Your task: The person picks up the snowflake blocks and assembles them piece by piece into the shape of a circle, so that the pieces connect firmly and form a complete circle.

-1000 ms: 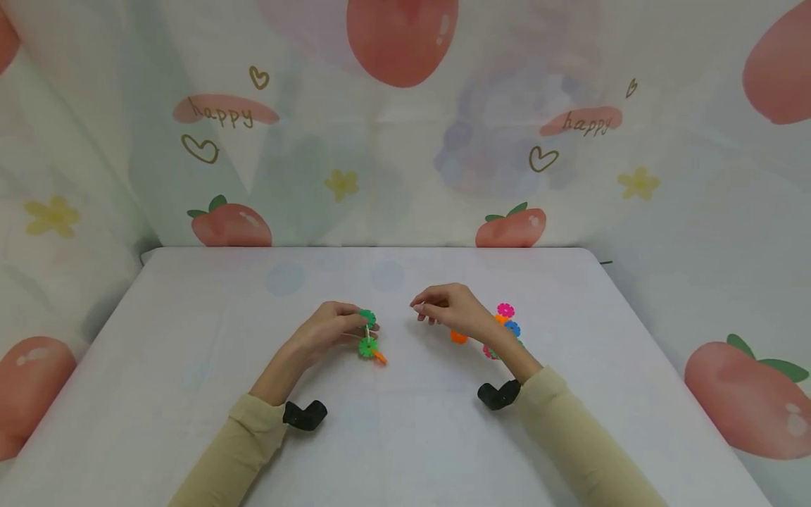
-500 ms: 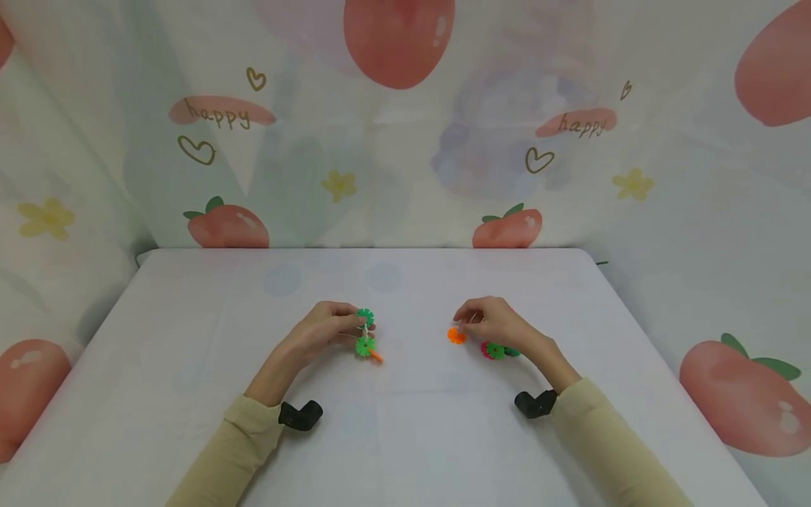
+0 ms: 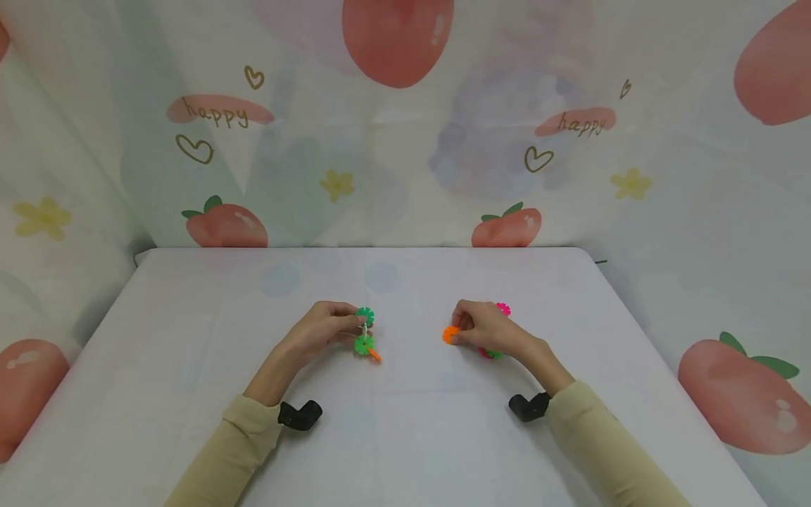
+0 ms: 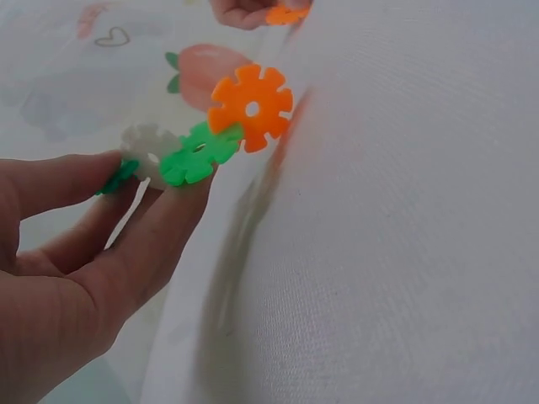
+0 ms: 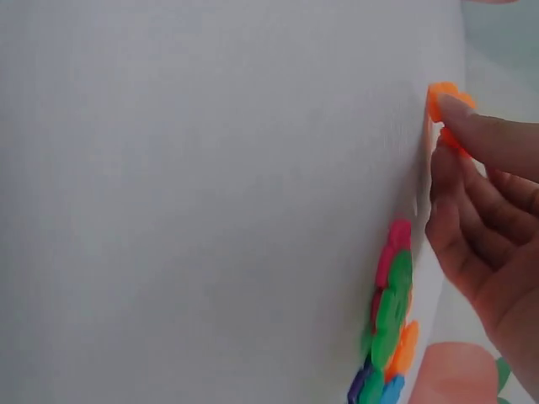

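My left hand point(image 3: 319, 331) holds up a short chain of toothed plastic discs, fingers and thumb pinching its near end. In the left wrist view the chain runs from a dark green disc point(image 4: 120, 176) at the thumb, through a white disc point(image 4: 141, 139) and a bright green disc point(image 4: 187, 162), to an orange disc point(image 4: 226, 105) at the free end. Over on the right, my right hand point(image 3: 486, 328) pinches a separate orange disc point(image 3: 449, 335) between thumb and fingers, low at the table. Its thumb covers part of that disc in the right wrist view.
A pile of loose discs point(image 5: 389, 316) in pink, green, orange and blue lies on the table beside my right hand, which partly hides it in the head view. The white table point(image 3: 405, 436) meets a printed cloth backdrop point(image 3: 380, 141) behind.
My right hand has moved right from the middle, back to the loose discs, and now pinches the orange disc, which has shifted slightly left. The left hand keeps its hold, almost still.
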{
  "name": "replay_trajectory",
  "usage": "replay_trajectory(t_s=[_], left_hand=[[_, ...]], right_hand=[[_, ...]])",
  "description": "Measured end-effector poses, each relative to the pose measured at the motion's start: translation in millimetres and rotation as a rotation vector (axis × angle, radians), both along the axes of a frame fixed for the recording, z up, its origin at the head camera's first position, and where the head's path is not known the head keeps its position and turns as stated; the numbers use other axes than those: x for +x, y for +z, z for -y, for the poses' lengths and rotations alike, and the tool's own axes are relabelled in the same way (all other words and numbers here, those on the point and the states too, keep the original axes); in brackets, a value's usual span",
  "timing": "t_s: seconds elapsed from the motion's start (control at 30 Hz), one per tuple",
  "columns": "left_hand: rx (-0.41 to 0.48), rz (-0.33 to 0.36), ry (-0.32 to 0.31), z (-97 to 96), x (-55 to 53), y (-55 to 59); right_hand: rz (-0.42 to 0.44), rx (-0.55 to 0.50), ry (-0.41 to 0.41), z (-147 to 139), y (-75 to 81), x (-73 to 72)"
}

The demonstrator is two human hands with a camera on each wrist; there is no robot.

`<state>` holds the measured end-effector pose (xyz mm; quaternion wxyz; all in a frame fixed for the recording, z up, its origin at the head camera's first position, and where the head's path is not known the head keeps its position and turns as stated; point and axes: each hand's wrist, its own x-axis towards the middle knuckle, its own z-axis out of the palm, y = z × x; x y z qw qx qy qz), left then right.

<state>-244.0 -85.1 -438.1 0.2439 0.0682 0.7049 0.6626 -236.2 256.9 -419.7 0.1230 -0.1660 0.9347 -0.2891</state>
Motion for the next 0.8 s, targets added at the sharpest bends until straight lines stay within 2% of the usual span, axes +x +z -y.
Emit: replay_trajectory(t_s=[0.2,0.4,0.63,0.8], left_hand=[[0.007,-0.007,-0.006,-0.6,-0.9,-1.9],[0.008,-0.015,-0.018,0.3,-1.9,-3.3],[-0.014,-0.005,-0.008,-0.7,-2.9,-1.8],[-0.033,-0.004,0.006,-0.8,-4.0,-1.3]], right_hand=[[-0.078,-0.066,0.000,13,-5.9,-4.0],[-0.134,-0.129,-0.018,31,-3.2,-6.3],[-0.092,-0.252,-0.020,56,-1.2,-11.5],[-0.125,-0.293,-0.001,74,-1.1,-16.1]])
